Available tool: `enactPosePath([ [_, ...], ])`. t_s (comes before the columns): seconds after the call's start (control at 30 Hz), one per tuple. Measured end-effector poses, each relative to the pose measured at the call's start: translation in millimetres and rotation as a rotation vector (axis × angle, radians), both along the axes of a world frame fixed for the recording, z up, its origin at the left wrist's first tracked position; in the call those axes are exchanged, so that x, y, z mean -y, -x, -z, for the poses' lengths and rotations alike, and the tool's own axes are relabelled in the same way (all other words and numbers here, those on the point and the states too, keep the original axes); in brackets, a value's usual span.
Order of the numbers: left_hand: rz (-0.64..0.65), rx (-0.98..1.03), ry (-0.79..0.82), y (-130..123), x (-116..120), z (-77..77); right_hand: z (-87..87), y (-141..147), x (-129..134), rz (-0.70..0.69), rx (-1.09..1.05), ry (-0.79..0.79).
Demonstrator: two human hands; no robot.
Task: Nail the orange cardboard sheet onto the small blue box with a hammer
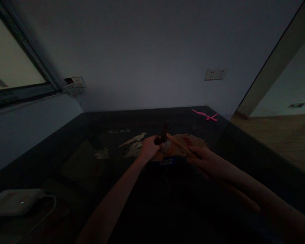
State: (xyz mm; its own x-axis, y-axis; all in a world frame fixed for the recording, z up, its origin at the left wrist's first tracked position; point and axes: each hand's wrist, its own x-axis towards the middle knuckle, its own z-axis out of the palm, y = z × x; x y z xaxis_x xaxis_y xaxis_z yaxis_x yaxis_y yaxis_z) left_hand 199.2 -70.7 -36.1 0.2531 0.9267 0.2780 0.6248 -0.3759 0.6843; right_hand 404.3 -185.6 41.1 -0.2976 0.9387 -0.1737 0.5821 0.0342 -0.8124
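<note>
Near the middle of a dark table, my left hand (149, 147) is closed on a small dark upright object (164, 131), too dim to name. My right hand (202, 157) grips a thin wooden stick (179, 144), whose far tip meets or nearly meets the dark object. Beneath both hands lies a brownish patterned sheet or bag (193, 141) with red marks. A small blue item with a pale label (167, 161) sits at its near edge.
The dark table (132, 117) has a printed bird design (137, 139). A pink ribbon (205, 115) lies at the back right. On the left are a white device (17, 201) and its cable (44, 215). Behind stands a wall with sockets (215, 74).
</note>
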Motion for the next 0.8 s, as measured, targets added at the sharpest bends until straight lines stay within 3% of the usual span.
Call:
enactPosePath([
  [0.07, 0.016, 0.008, -0.009, 0, 0, 0.3, 1.2, -1, 1, 0.004, -0.004, 0.047],
  [0.27, 0.026, 0.009, -0.039, 0, 1, -0.8, -3.8, -2, 4, 0.0, -0.011, -0.054],
  [0.47, -0.006, -0.043, -0.023, 1, 1, -0.5, 0.3, 3, 1, 0.013, 0.044, -0.017],
  [0.63, 0.018, 0.002, -0.016, 1, 2, -2.4, -6.0, 2, 2, 0.019, -0.025, -0.098],
  [0.8, -0.019, -0.057, 0.015, 0, 3, -3.5, 8.6, -2, -4, 0.008, -0.021, -0.028],
])
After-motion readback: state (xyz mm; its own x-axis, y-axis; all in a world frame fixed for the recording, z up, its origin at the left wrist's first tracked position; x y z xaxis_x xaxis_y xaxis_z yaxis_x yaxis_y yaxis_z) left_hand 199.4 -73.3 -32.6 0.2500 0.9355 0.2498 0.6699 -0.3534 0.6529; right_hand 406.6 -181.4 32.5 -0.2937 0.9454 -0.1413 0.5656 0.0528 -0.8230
